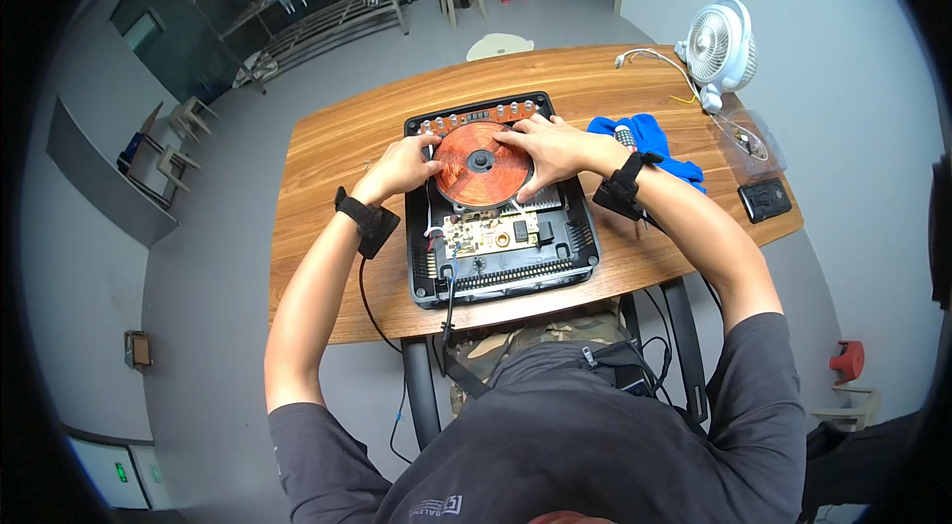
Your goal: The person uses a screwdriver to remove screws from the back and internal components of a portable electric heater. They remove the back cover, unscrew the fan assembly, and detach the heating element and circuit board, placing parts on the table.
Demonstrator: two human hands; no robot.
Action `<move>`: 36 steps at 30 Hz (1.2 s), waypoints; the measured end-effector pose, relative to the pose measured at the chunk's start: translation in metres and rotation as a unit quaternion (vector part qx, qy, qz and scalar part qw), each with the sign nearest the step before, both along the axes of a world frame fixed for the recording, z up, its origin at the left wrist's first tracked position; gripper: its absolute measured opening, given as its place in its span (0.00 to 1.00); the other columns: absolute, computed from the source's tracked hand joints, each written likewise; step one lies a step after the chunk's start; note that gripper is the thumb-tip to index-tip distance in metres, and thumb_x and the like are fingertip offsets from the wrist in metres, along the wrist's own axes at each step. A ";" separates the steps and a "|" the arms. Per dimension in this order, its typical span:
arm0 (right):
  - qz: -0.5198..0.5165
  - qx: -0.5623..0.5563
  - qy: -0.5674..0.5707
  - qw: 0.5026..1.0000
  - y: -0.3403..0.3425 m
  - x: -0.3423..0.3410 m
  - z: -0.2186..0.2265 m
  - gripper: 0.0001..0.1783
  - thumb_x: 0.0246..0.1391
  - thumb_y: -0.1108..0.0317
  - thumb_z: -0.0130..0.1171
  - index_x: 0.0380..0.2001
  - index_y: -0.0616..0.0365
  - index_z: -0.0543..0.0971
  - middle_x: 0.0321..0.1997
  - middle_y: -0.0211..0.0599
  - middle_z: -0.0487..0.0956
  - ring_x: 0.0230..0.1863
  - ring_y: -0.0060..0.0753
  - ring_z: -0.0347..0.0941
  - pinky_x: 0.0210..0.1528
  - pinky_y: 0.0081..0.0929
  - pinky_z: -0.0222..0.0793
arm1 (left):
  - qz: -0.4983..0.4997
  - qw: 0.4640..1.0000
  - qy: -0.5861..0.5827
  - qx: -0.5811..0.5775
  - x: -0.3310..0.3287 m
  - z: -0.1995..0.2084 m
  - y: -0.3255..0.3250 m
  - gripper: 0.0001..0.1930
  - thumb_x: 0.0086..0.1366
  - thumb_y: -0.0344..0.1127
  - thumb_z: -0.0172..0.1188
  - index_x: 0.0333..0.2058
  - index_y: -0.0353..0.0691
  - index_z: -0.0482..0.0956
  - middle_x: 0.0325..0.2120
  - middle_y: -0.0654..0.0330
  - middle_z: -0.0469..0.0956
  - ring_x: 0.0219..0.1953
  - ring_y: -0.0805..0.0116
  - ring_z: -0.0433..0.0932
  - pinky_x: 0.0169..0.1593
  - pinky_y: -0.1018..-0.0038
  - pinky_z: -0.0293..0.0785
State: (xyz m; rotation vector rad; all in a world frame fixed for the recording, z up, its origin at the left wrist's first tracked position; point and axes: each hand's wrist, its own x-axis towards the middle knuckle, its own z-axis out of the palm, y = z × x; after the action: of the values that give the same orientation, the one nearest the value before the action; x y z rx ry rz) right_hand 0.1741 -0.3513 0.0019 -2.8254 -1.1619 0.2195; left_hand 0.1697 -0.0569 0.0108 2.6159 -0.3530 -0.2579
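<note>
An opened induction cooker with a black plastic housing lies on the table before me. Its round copper coil, dark at the hub, sits over the middle of the housing. My left hand grips the coil's left rim, thumb on top. Around the right rim my right hand is spread, thumb low and fingers across the upper edge. Whether the coil rests on the housing or is slightly raised, I cannot tell. Nearer me is a pale circuit board with wires at its left; an orange control board runs along the far edge.
Right of the cooker, a blue cloth lies bunched on the wooden table. A white fan, a clear plastic tray and a black box-like item stand near the right edge. Cables hang by the table's front.
</note>
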 end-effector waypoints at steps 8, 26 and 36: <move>-0.016 -0.004 0.047 0.999 0.001 0.000 -0.005 0.69 0.35 0.27 0.72 0.75 0.49 0.56 0.73 0.57 0.60 0.74 0.56 0.54 0.71 0.55 0.53 | -0.004 1.000 -0.002 0.007 0.000 -0.009 0.002 0.27 0.62 0.39 0.68 0.59 0.37 0.77 0.35 0.48 0.85 0.41 0.54 0.85 0.47 0.63 0.79; 0.161 0.149 0.020 0.975 0.001 -0.060 0.018 0.17 0.62 0.60 0.63 0.50 0.57 0.81 0.55 0.42 0.75 0.59 0.46 0.71 0.61 0.39 0.70 | -0.144 0.987 -0.063 0.024 -0.072 -0.027 0.001 0.11 0.52 0.32 0.72 0.35 0.35 0.88 0.28 0.48 0.85 0.32 0.55 0.85 0.40 0.65 0.80; 0.219 0.063 0.007 0.974 0.046 -0.071 -0.003 0.22 0.62 0.55 0.59 0.55 0.53 0.82 0.55 0.45 0.71 0.58 0.45 0.68 0.59 0.41 0.69 | -0.108 0.989 -0.093 0.030 -0.078 -0.034 -0.005 0.06 0.55 0.30 0.69 0.30 0.34 0.87 0.28 0.48 0.84 0.33 0.52 0.85 0.40 0.63 0.80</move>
State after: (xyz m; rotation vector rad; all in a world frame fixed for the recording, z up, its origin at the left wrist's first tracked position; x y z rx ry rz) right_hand 0.1034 -0.3054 -0.0010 -2.4220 -1.7167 0.1831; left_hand 0.0919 -0.0616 -0.0235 2.6675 -0.7063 -0.0972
